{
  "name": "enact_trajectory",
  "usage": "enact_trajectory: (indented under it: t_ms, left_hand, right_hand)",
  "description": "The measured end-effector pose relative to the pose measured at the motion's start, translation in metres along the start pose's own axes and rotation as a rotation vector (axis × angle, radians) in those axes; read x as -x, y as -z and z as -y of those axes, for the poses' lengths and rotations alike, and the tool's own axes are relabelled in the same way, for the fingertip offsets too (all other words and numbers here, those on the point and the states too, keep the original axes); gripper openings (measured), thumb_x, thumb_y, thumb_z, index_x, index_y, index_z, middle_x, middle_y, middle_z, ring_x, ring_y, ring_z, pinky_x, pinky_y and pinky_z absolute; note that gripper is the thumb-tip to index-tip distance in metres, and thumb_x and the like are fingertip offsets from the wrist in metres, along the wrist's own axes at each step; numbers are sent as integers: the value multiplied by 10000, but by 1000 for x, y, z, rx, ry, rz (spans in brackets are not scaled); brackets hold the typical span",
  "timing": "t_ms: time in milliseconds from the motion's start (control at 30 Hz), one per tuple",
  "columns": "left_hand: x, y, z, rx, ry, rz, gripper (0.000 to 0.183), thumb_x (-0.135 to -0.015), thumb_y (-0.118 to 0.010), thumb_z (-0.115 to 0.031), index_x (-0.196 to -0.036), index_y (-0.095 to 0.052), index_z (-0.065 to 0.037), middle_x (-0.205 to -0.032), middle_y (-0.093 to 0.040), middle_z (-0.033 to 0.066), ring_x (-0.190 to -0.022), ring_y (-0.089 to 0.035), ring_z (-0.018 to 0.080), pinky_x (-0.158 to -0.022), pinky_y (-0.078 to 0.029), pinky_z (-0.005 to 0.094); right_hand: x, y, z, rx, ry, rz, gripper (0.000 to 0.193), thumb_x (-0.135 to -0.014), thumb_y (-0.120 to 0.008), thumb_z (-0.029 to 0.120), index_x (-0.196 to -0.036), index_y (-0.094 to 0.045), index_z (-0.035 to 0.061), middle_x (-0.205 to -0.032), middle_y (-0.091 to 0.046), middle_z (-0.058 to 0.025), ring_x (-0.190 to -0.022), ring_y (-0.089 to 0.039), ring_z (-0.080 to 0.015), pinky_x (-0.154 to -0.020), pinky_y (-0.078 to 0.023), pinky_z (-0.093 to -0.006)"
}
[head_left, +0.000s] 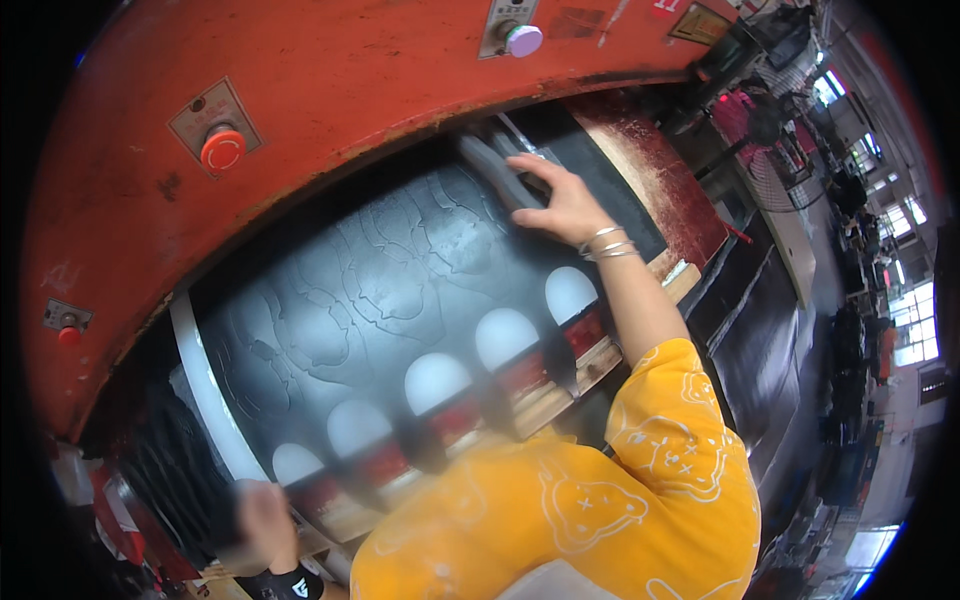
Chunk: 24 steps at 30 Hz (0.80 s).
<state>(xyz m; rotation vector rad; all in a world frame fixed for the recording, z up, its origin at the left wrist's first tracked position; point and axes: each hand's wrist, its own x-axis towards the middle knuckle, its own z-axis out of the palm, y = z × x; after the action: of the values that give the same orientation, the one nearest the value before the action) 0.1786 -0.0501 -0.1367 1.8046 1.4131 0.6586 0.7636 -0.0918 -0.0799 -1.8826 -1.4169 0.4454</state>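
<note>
My right hand point(565, 203) reaches far over the work bed and grips a dark, curved cutting die point(497, 172) between thumb and fingers; the die is slightly blurred. Under it lies a black sheet point(300, 310) with several curved outlines pressed or cut into it. Along the sheet's near edge, several half-round gaps show a white board point(437, 382) beneath. My left hand point(266, 522), smeared by motion, is low at the left, near the board's white edge strip point(215, 400) and a pile of dark sheet pieces point(165, 480). Its fingers cannot be made out.
A large red press beam point(330, 70) spans the far side, carrying a red push button point(223, 149) and a pale purple knob point(523, 40). Wooden strips point(545, 410) edge the bed on my side. More black sheet point(750, 330) lies at the right, with a fan point(785, 165) beyond.
</note>
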Motion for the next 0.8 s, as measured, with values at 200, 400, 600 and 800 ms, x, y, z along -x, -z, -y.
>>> enact_trajectory:
  t_ms: [200, 400, 600, 800]
  left_hand:
    - [15, 4, 60, 517, 229, -262, 392, -950, -528, -146, -1310, -387, -84, -864, -520, 1, -725, -434, 60, -637, -367, 192]
    - [37, -38, -16, 404, 76, -200, 552, -965, -489, -177, -1461, -253, -120, -970, -582, 40, -725, -484, 61, -649, -421, 200]
    - [-61, -23, -40, -34, -28, -237, 344, -974, -454, -147, -1300, -486, -44, -859, -545, 2, -599, -430, 59, -580, -394, 196]
    - [-48, 28, -17, -114, -215, -164, 253, -966, -484, -130, -1121, -603, 31, -1060, -624, 71, -1010, -559, 150, -930, -398, 268]
  right_hand:
    - [58, 55, -71, 112, -196, -225, 664, -623, -762, 264, -1243, -591, 99, -1405, -429, -220, -1290, -441, -314, -1079, -330, -365]
    - [100, 72, -73, 688, -108, -345, 505, -760, -687, 387, -1120, -642, 36, -1243, -576, -192, -1055, -588, -352, -914, -457, -387]
    - [136, 71, -46, 164, -565, 358, 509, -879, -572, 472, -748, -670, -9, -646, -621, -80, -622, -589, -170, -626, -488, -330]
    - [219, 70, -39, -324, -594, 336, 341, -903, -633, 289, -690, -605, 24, -590, -479, 66, -581, -425, -29, -518, -385, -225]
